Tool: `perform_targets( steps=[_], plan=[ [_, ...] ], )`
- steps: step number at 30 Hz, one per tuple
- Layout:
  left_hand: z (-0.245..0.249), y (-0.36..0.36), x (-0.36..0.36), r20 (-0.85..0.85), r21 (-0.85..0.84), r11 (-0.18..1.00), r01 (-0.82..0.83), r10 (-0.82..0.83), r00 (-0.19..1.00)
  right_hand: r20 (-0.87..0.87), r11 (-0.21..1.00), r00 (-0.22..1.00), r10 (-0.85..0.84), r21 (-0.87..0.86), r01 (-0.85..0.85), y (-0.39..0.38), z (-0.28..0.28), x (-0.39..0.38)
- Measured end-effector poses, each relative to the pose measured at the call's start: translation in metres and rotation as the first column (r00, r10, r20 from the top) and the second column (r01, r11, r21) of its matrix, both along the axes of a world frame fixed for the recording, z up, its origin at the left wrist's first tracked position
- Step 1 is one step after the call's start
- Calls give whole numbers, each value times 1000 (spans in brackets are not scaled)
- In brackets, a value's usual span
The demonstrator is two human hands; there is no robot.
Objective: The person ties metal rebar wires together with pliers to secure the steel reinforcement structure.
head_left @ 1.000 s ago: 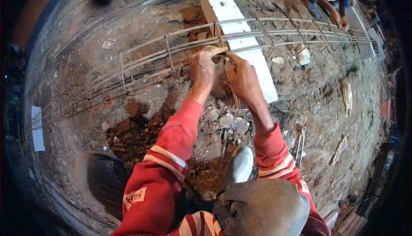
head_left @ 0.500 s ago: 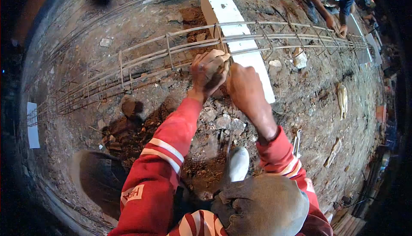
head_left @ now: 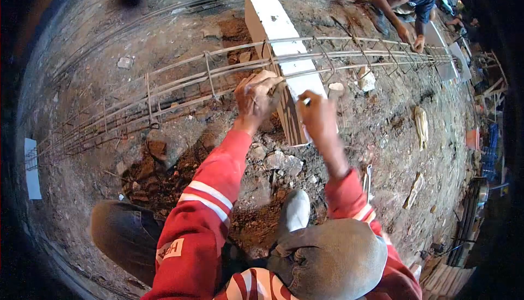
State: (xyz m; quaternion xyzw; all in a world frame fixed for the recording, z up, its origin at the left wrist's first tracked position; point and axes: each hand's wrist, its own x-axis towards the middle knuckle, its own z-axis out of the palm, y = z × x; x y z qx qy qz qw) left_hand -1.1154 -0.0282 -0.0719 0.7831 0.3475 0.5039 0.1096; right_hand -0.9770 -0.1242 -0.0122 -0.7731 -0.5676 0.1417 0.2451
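Observation:
A long rebar cage (head_left: 207, 73) runs from left to right across the top of a white block (head_left: 275, 21). My left hand (head_left: 256, 97) is at the cage's lower bars, just left of the block, with its fingers pressed together at the bar; what they hold is too small to make out. Over the block's near part is my right hand (head_left: 317, 113), its thumb and fingers curled into a pinch, a little below the bars. Whatever lies in that pinch cannot be made out.
Another person (head_left: 406, 5) crouches at the upper right with hands on the cage's far end. A white piece (head_left: 33, 169) stands under the left end. Stones (head_left: 283, 162), a metal tool (head_left: 368, 182) and a pale crumpled item (head_left: 421, 127) lie on the soil.
My right hand has moved away from my left hand, to the right and slightly down, uncovering the block's near side. My left hand stays by the bars. The view has shifted slightly.

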Motion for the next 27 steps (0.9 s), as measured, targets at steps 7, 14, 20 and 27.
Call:
perform_targets(
  steps=[7, 14, 20, 27],
  plan=[
    [7, -30, 2, 53, -230, 964, -134, 149, 987, -89, 973, 993, -80, 210, 98, -35, -29, -44],
    [4, -10, 8, 650, -691, -16, 722, 423, 632, -384, 931, 923, -21, 330, 158, -80, -19, -46],
    [9, -9, 7, 697, -387, -209, 898, 572, 433, 35, 783, 853, -520, 419, 460, -195, -63, 73],
    [-6, 8, 1, 712, -564, -251, 787, 335, 617, 214, 801, 857, -468, -307, 514, -362, -181, 193]
  ],
)
